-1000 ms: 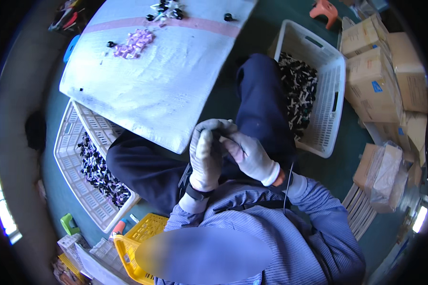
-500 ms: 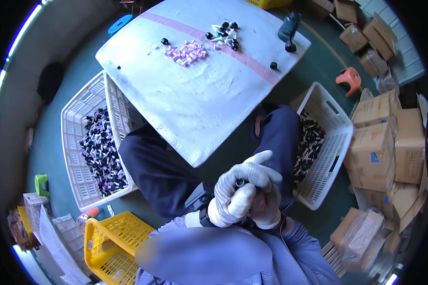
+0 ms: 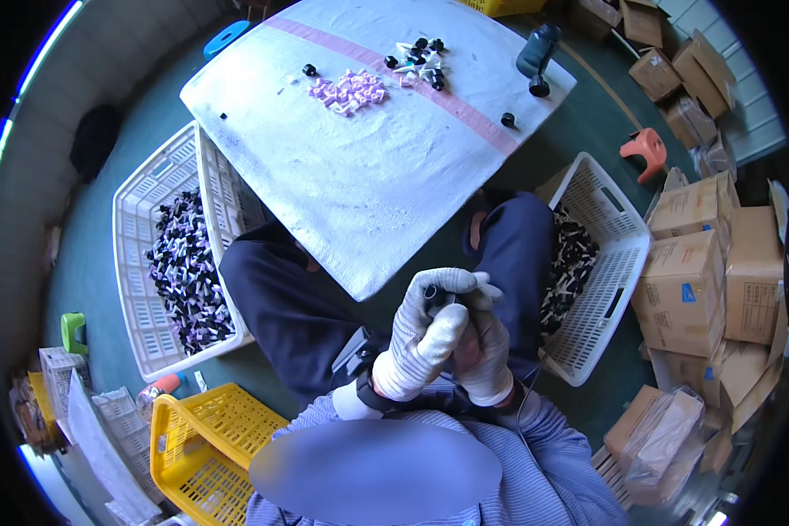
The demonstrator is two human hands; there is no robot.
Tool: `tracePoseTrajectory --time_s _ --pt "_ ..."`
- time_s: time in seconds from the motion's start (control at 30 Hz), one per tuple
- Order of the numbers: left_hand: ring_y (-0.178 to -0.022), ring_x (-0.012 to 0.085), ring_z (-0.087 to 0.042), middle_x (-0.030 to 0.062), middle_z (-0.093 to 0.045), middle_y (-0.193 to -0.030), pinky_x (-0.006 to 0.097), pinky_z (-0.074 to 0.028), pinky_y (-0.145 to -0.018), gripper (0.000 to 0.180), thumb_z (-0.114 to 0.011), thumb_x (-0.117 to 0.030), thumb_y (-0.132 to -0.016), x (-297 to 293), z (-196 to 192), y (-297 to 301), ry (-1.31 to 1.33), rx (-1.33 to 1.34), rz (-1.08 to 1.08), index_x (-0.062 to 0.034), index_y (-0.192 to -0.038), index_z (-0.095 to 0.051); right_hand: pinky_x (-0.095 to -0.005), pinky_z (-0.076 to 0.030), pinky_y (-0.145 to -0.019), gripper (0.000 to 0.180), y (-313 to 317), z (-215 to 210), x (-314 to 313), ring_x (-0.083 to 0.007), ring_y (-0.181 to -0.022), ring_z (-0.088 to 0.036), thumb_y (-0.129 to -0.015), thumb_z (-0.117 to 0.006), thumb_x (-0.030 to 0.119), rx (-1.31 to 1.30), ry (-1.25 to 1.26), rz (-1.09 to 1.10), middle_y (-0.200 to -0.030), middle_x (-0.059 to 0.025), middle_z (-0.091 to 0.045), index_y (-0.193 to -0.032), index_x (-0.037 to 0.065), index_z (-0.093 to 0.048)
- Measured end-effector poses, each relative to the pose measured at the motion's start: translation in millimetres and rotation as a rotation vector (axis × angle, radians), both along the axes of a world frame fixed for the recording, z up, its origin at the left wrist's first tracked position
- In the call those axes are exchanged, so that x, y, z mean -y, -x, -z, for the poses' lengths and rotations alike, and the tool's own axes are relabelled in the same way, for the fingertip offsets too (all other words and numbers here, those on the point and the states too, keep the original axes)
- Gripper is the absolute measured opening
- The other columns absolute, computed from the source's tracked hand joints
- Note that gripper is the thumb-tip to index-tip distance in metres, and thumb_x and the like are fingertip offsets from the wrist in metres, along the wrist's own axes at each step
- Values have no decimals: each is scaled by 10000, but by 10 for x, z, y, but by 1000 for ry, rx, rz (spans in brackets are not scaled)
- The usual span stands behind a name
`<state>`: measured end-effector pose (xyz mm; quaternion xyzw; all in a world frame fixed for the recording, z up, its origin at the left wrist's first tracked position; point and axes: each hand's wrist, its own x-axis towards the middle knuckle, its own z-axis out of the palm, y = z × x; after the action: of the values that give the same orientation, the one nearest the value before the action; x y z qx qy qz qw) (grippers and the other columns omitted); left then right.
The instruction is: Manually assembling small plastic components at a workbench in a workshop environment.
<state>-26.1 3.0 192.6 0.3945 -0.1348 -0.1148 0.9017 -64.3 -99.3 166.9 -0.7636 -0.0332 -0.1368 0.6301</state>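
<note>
Both my hands wear whitish gloves and meet above my lap, beyond the near corner of the table. My left hand [image 3: 419, 337] is curled round a small black round part [image 3: 432, 295], whose end shows between thumb and forefinger. Close against it, my right hand [image 3: 484, 346] has its fingers bent inward; what they grip is hidden behind the left hand. On the white-covered table [image 3: 324, 188] lie a heap of small pink pieces [image 3: 348, 93] and a cluster of white and black pieces [image 3: 421, 63]. A few loose black caps [image 3: 508, 119] are scattered around them.
White crates of small mixed parts stand at my left [image 3: 131, 263] and right [image 3: 618, 289]. A yellow basket [image 3: 210, 421] is at lower left. A dark bottle [image 3: 536, 50] stands on the table's far right. Cardboard boxes [image 3: 684, 289] and an orange stool [image 3: 644, 153] are further right.
Both hands have risen slightly away from my body. The left fingers, one of them stretched out before, are now curled, and the black part shows more clearly.
</note>
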Motion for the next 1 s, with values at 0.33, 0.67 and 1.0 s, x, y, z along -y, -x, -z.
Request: tracePoseTrajectory --time_s 0.33,0.67,1.0 --pt "-1128 249 -608 116 -666 -1072 446 -426 -1055 380 -696 -182 -918 -69 90 47 -84 -154 93 -53 -1235 -532 -356 -530 -631 164 123 124 152 -274 -754 -710 -985 -564 149 -8 161 19 -852 -123 -700 -1102 49 -620" --pt "-816 140 -635 61 -664 -943 275 -521 -759 353 -735 -86 -869 -216 445 -102 -726 179 -258 -49 -1188 -588 -303 -504 -593 179 101 12 449 -216 -689 -688 -959 -627 106 -106 186 -5 -843 -124 -705 -1111 13 -646" --pt "-761 310 -655 109 -661 -841 399 -519 -665 337 -762 -137 -733 -344 612 -102 -1134 470 -305 -77 -1035 -624 -365 -552 -646 229 -49 -66 445 -315 -779 -710 -934 -659 200 -69 487 -200 -908 -169 -715 -1078 23 -685"
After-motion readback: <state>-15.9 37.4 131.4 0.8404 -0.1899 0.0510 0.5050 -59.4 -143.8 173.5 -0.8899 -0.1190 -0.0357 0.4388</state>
